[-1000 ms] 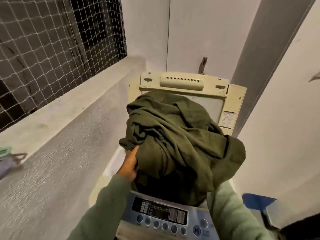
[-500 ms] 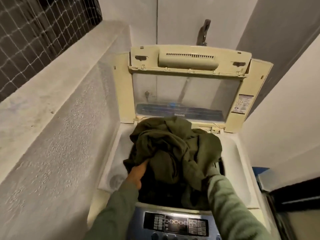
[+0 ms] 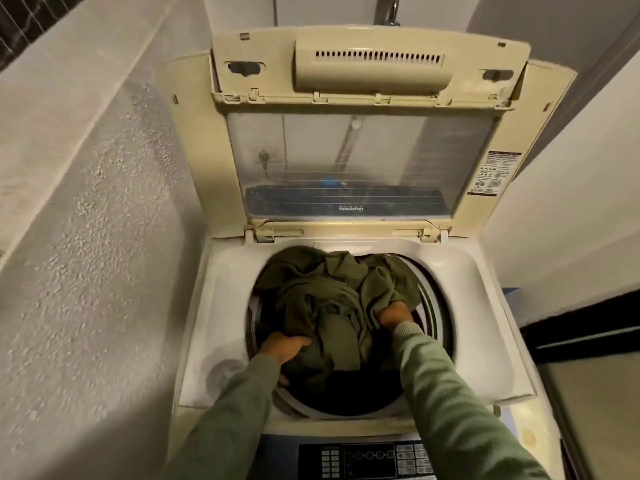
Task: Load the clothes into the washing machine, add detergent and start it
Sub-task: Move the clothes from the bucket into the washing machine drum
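A top-loading washing machine (image 3: 485, 306) stands below me with its cream lid (image 3: 367, 98) folded upright at the back. A bundle of olive-green clothes (image 3: 322, 299) fills the round drum opening, partly sunk inside. My left hand (image 3: 284, 348) grips the bundle's lower left edge at the drum rim. My right hand (image 3: 394, 315) grips a fold of the cloth on the right side. Both arms wear green sleeves. The dark control panel (image 3: 367, 460) runs along the machine's front edge. No detergent is in view.
A rough plastered wall (image 3: 86, 254) with a ledge runs close along the left of the machine. A white wall (image 3: 571, 202) closes the right side, with a dark opening (image 3: 588, 327) below it. A tap (image 3: 389, 10) sticks out above the lid.
The green bundle has gone down from chest height into the drum, with both hands following it. My view has tilted down over the machine.
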### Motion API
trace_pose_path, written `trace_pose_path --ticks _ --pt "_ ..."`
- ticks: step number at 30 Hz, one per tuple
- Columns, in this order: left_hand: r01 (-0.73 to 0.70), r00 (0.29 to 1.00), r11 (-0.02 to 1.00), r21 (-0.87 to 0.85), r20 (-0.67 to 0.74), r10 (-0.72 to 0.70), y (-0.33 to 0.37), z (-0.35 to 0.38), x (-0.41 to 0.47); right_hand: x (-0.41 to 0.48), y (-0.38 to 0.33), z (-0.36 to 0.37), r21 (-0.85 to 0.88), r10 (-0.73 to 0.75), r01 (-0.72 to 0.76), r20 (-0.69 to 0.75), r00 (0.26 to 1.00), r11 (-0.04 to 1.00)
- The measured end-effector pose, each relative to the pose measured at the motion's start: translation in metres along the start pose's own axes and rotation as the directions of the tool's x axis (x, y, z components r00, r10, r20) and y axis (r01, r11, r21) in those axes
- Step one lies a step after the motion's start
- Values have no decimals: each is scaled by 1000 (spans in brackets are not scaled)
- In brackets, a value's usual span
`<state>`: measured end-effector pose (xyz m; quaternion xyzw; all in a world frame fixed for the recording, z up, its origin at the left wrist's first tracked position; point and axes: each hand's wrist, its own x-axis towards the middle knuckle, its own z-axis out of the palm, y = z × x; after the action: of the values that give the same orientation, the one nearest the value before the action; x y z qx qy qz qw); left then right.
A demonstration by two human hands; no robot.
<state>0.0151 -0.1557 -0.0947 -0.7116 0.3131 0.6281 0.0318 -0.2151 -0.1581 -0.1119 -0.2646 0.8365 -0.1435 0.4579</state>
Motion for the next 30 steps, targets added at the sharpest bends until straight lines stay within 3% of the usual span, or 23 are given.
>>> trace_pose_path --ticks 2,4,6,8,10,12,15,17,19,21,23,25,27,30 --pt "-53 993 992 117 -100 65 -2 1 2 -2 -4 0 59 59 -55 -85 995 997" --pt "-95 946 930 355 -258 196 -6 7 4 -10 -12 -2 152 41 -5 -238 970 988" --pt "-87 880 851 517 -361 309 -8 15 1 -17 -21 1 167 -96 156 -318 943 974" --pt "-122 845 830 544 -382 374 -5 18 -2 -18 -25 7 23 -281 290 -196 940 957" --pt "-202 836 836 510 -355 419 -4 21 2 -11 -23 12 -161 -316 322 62 947 933" --pt "-281 827 837 470 -325 460 -8 25 6 2 -19 14 -335 -187 257 227 956 907" --pt "-330 781 746 578 -276 560 -9 29 13 22 -8 16 -510 59 123 326 944 851" --pt "-384 782 689 614 -181 596 -6 29 25 33 -3 14 -574 138 78 323 936 815" --pt "-424 824 693 583 -70 563 -3 29 41 30 -3 11 -605 95 114 303 948 788" --pt "-439 852 692 573 22 523 -3 32 58 24 -8 12 -536 -120 229 231 966 813" --pt "-421 884 688 591 95 458 -2 33 73 12 -16 14 -357 -416 434 129 900 827" --pt "-384 915 663 643 166 368 6 31 84 6 -24 18 -330 -561 585 174 809 741" --pt "-405 910 614 678 232 344 17 24 86 9 -26 27 -437 -480 614 385 788 657" --pt "-528 828 645 553 167 535 25 13 84 21 -18 39 -610 -242 570 537 808 550"
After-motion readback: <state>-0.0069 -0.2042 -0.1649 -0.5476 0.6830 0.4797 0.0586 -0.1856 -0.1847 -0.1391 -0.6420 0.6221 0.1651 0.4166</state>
